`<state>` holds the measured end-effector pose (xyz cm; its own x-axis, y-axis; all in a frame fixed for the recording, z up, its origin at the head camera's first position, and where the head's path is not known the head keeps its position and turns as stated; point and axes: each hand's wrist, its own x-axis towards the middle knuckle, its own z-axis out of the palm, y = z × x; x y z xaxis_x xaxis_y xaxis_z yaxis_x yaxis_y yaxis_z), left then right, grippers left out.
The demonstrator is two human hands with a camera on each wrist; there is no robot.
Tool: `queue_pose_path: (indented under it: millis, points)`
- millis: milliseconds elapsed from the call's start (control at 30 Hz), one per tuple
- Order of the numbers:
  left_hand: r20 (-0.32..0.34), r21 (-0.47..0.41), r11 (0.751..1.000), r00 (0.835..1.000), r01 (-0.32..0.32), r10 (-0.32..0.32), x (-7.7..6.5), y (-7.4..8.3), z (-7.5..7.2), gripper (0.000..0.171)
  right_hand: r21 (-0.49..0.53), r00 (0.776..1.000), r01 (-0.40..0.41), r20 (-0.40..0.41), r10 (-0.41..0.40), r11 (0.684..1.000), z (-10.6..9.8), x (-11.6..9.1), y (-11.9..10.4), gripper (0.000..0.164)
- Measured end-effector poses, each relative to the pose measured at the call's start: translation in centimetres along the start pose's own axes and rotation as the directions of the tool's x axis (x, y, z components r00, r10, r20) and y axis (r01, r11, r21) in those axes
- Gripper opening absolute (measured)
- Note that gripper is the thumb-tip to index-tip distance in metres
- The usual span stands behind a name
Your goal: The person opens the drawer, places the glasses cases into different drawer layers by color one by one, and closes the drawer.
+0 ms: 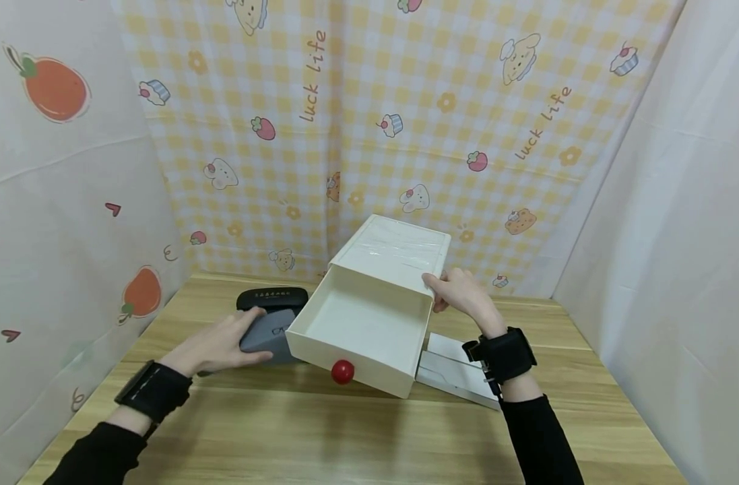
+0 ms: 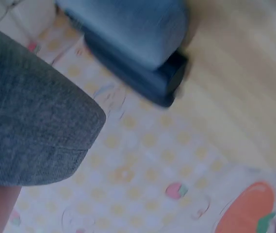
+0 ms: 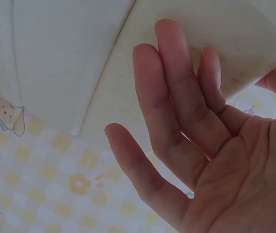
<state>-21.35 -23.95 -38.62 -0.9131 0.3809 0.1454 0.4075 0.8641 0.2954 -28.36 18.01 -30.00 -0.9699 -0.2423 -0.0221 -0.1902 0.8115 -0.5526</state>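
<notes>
A cream drawer box (image 1: 399, 252) with its drawer (image 1: 369, 313) pulled out is tilted in the head view; a red round knob (image 1: 343, 372) is on the drawer front. My right hand (image 1: 463, 293) grips the casing's right edge, thumb on top, other fingers (image 3: 150, 77) along the side in the right wrist view. My left hand (image 1: 232, 340) holds a grey glasses case, its fabric end (image 2: 36, 111) large in the left wrist view. Just past its fingers is a blue-grey case (image 1: 272, 330) with a small glasses print, beside a black glasses case (image 1: 272, 297).
Flat white boxes (image 1: 457, 377) lie on the wooden table (image 1: 254, 431) under my right wrist. A yellow checked cloth (image 1: 369, 155) hangs behind the table, with white patterned cloth (image 1: 60, 215) at the left and a white sheet (image 1: 666, 222) at the right.
</notes>
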Motion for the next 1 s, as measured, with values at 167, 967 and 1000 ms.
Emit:
queue_pose_path:
  millis: [167, 967, 1000]
  points:
    - [-0.045, -0.002, 1.000, 0.999, -0.029, 0.028, 1.4, -0.1, -3.4, 0.076, 0.002, 1.000, -0.004, -0.002, 0.004, 1.000, 0.1, -0.1, -0.1, 0.055]
    - [0.007, 0.252, 0.865, 0.894, -0.434, 0.447, 9.1, 11.9, -9.9, 0.079, -0.005, 1.000, -0.010, 0.009, 0.010, 1.000, 0.0, 0.1, 0.1, 0.056]
    - [0.018, 0.259, 0.857, 0.889, -0.446, 0.457, 9.4, 12.3, -9.8, 0.079, -0.005, 1.000, -0.009, 0.008, 0.009, 1.000, 0.0, 0.1, 0.1, 0.056]
